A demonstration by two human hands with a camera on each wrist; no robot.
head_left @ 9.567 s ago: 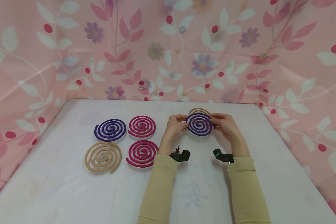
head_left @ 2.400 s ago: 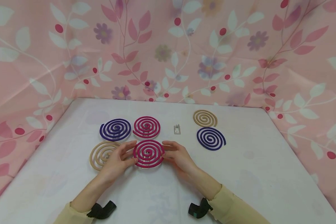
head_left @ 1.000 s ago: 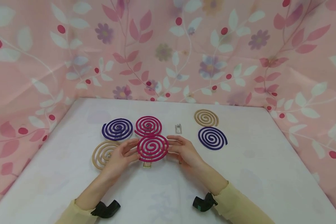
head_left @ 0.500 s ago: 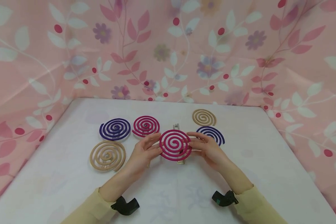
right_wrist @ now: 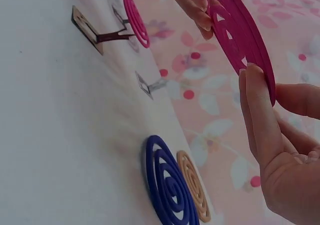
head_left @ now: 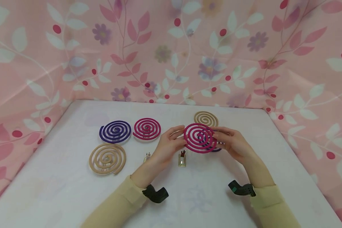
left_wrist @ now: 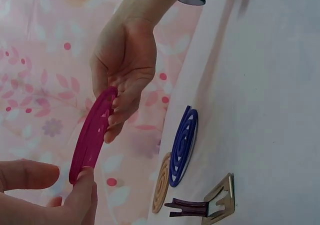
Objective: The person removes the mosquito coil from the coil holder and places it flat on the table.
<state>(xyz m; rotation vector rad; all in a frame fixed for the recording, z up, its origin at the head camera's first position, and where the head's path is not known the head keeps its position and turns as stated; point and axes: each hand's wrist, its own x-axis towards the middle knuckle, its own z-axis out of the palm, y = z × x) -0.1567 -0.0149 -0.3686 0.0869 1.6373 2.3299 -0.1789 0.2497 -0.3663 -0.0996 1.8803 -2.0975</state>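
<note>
A magenta mosquito coil [head_left: 199, 135] is held above the table between both hands. My left hand [head_left: 166, 147] pinches its left edge, thumb and fingers on opposite faces. My right hand [head_left: 236, 144] pinches the right edge; in the right wrist view the thumb and fingers [right_wrist: 257, 85] are on either side of the coil. Beneath and behind it a dark blue coil [left_wrist: 184, 147] lies on the table, partly covered in the head view. Beyond that lies a tan coil [head_left: 206, 119]. A small metal coil stand [head_left: 182, 161] with upright prongs is just below my left hand's fingers.
At the left, a blue coil [head_left: 116, 130], another magenta coil [head_left: 147, 128] and a tan coil [head_left: 107, 158] sit on stands. A bare stand [head_left: 147, 156] shows partly behind my left wrist. Another stand [right_wrist: 143, 84] appears in the right wrist view. A floral curtain [head_left: 163, 53] borders the table.
Both hands have lifted the magenta coil off the front stand and carried it right, over the loose blue coil. That stand is bare. Earlier, the hands held the blue coil at the right.
</note>
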